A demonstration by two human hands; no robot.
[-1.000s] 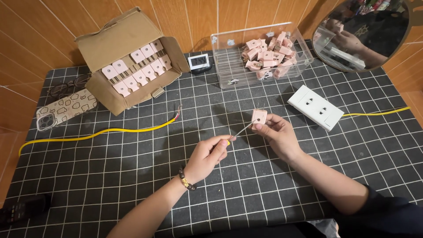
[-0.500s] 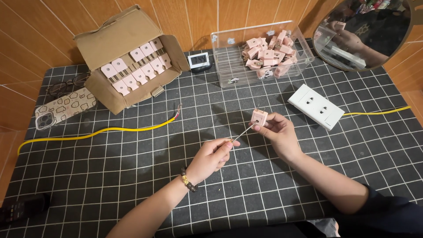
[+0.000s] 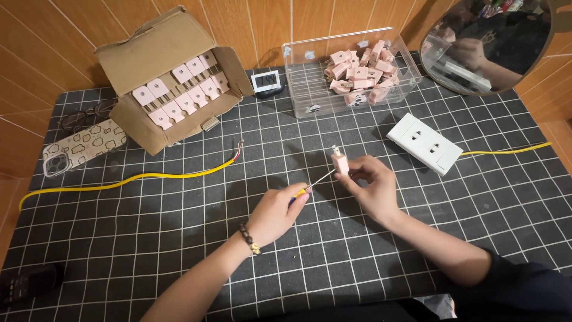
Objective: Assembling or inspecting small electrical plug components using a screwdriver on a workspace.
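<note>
Head view: the right hand (image 3: 370,189) pinches a small pink plug (image 3: 340,161) upright above the gridded counter (image 3: 149,238), prongs up. The left hand (image 3: 275,213) is closed around a screwdriver (image 3: 316,181) whose tip touches the plug's side. A white socket block (image 3: 424,143) lies just beyond.

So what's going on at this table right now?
A person holds a small pink plug in the right hand, prongs up, and points a thin screwdriver at its side with the left hand. Above the hands, a cardboard box holds rows of similar pink plugs, and a clear plastic bin holds a loose pile. A white wall socket on a yellow cable lies to the right.
</note>
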